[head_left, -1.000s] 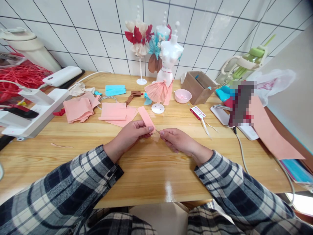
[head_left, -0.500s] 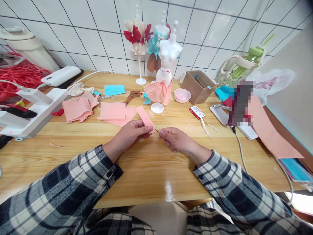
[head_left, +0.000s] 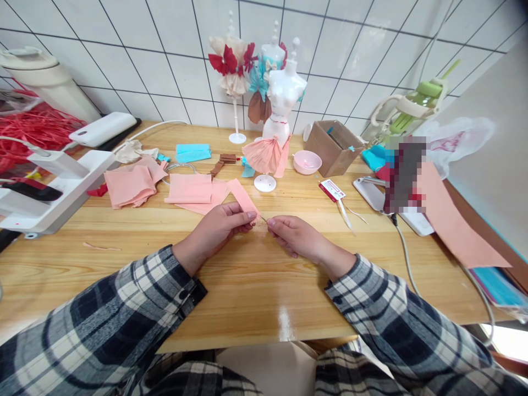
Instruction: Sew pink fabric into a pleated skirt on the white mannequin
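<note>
A folded pink paper strip (head_left: pixel 243 197) is pinched in my left hand (head_left: pixel 226 224), its lower end gathered near the fingertips. My right hand (head_left: pixel 295 236) is closed on a thin needle-like tool (head_left: pixel 264 219), whose tip meets the gathered end of the strip. Beyond my hands stands a small white mannequin (head_left: pixel 286 91) wearing a pleated pink paper skirt (head_left: pixel 264 155). Pink paper sheets (head_left: pixel 190 188) lie to the left of the strip, with a folded pink stack (head_left: pixel 130 186) farther left.
Two decorated mannequins stand behind. A pink bowl (head_left: pixel 307 162), cardboard box (head_left: pixel 334 147) and tag (head_left: pixel 332 190) are right of centre. A white power strip (head_left: pixel 82 179) is at left, a phone stand (head_left: pixel 371 195) and cable (head_left: pixel 406 256) at right.
</note>
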Demonstrator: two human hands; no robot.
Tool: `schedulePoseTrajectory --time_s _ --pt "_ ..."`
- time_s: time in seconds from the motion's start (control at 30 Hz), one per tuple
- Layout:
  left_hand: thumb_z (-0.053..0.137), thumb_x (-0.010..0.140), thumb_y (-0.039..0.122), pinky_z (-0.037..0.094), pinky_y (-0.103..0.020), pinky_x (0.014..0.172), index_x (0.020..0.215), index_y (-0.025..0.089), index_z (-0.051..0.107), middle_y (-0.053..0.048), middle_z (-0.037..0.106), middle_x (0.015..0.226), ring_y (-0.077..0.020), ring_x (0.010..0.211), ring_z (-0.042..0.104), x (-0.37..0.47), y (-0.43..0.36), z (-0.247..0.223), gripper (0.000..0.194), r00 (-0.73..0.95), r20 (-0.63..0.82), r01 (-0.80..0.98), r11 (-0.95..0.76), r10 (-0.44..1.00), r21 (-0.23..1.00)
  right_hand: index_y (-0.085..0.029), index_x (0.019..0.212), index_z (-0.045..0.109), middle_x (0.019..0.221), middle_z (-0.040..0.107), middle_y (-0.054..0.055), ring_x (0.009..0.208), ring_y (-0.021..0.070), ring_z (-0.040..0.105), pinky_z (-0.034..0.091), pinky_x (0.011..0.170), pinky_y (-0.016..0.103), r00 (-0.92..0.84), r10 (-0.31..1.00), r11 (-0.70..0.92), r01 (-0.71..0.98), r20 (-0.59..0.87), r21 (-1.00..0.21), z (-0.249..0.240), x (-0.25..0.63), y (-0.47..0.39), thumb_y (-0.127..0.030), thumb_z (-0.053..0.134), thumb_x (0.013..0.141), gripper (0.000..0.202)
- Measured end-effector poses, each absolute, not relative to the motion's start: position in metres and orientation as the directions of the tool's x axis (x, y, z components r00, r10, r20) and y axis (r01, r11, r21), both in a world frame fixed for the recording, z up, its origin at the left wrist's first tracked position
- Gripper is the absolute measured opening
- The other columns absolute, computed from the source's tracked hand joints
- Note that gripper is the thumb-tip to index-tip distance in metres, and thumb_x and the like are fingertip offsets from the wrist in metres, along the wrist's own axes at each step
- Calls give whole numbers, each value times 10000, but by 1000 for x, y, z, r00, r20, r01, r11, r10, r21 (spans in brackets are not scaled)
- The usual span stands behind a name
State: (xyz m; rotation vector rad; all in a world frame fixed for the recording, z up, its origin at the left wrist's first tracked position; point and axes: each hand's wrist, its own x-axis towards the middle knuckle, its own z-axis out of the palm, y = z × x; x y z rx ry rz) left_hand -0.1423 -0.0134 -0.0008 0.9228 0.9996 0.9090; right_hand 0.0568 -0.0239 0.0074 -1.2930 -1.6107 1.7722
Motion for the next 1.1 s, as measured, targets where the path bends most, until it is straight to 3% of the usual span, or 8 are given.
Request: schedulePoseTrajectory --time_s 1.1 --pt "821 622 336 432 -250 628 714 146 704 -15 641 690 -124 641 548 -140 -14 6 241 303 -280 -141 334 911 932 -210 733 442 531 297 -91 413 67 278 297 343 176 -494 805 -229 253 -329 -940 8 57 -25 -603 479 875 420"
